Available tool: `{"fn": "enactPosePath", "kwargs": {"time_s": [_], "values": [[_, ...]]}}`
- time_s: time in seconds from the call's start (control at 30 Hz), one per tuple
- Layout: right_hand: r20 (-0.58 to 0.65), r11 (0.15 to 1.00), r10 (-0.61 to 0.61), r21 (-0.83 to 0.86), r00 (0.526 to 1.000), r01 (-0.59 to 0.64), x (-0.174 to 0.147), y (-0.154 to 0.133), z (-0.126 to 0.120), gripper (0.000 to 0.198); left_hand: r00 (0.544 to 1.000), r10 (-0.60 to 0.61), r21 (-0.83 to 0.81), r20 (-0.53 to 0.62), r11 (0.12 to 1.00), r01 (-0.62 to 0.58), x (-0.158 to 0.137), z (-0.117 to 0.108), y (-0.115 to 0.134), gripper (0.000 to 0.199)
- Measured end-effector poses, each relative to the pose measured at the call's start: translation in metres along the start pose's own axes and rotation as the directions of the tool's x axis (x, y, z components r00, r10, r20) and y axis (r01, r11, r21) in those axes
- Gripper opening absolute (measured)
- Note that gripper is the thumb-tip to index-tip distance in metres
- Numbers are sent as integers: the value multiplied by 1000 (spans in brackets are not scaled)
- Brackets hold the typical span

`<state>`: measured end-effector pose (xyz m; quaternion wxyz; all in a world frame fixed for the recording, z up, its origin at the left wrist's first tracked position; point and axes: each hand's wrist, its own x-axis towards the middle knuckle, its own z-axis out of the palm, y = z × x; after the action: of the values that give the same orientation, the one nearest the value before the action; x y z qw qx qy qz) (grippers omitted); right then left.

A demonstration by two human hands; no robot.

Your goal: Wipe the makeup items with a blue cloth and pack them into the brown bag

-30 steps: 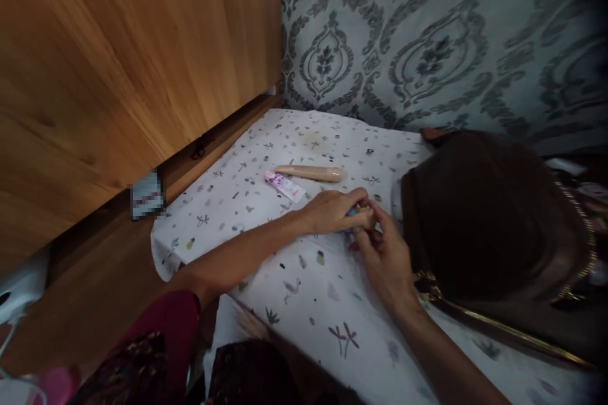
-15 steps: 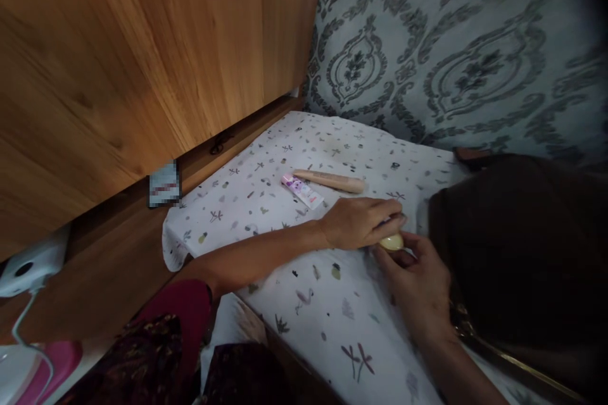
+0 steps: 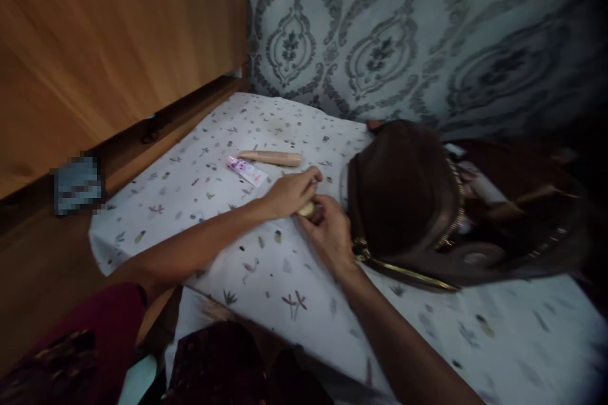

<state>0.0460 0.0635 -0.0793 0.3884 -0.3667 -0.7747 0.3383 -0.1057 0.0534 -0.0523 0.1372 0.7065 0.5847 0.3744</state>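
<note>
Close together above the printed cloth, both of my hands grip a small, rounded pale-yellow object (image 3: 308, 209). My left hand (image 3: 291, 193) curls over it from the left, with its fingers bent. From the right, my right hand (image 3: 330, 228) pinches it between thumb and fingers. Most of the object is hidden by fingers, so its kind cannot be made out. Just beyond my left hand lie a white and purple tube (image 3: 247, 171) and a longer beige tube (image 3: 273, 157), their ends almost touching.
A brown bag (image 3: 399, 190) with gold zips stands to the right, unzipped, with items inside. A white cloth (image 3: 256, 266) with small prints covers the surface. Wooden furniture (image 3: 118, 31) rises on the left, and a patterned wall (image 3: 332, 44) stands behind.
My view has swung to the right, so everything sits further left and the bag's open inside now shows. Both hands remain on the pale-yellow object; the tubes lie where they were.
</note>
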Motion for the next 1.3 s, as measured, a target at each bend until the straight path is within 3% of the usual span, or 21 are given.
{"fn": "enactPosePath", "kwargs": {"time_s": [0.13, 0.23, 0.3, 0.47, 0.67, 1.17, 1.3], "values": [[52, 933, 127, 333, 991, -137, 3, -4, 1, 34, 986, -167, -406, 16, 900, 159, 11, 0, -14, 17], [109, 756, 248, 599, 963, -263, 6, -8, 0, 44, 977, -206, -493, 59, 845, 208, 12, 1, -14, 37], [130, 654, 304, 692, 944, -305, 7, -10, -1, 45, 972, -218, -534, 85, 814, 229, 7, 0, -10, 49], [130, 501, 366, 807, 922, -312, 10, -7, -3, 49, 975, -178, -650, 130, 727, 219, -10, -6, -3, 45], [129, 527, 326, 798, 936, -294, 15, -6, -4, 51, 956, -221, -725, 191, 625, 290, -13, -12, -3, 44], [28, 705, 228, 684, 973, -185, 13, 0, -2, 36, 962, -120, -519, 246, 821, 236, -11, -13, -6, 47], [-92, 833, 103, 552, 990, -35, 9, 0, -2, 30, 960, -204, -397, 191, 878, 265, -11, -14, -4, 62]]}}
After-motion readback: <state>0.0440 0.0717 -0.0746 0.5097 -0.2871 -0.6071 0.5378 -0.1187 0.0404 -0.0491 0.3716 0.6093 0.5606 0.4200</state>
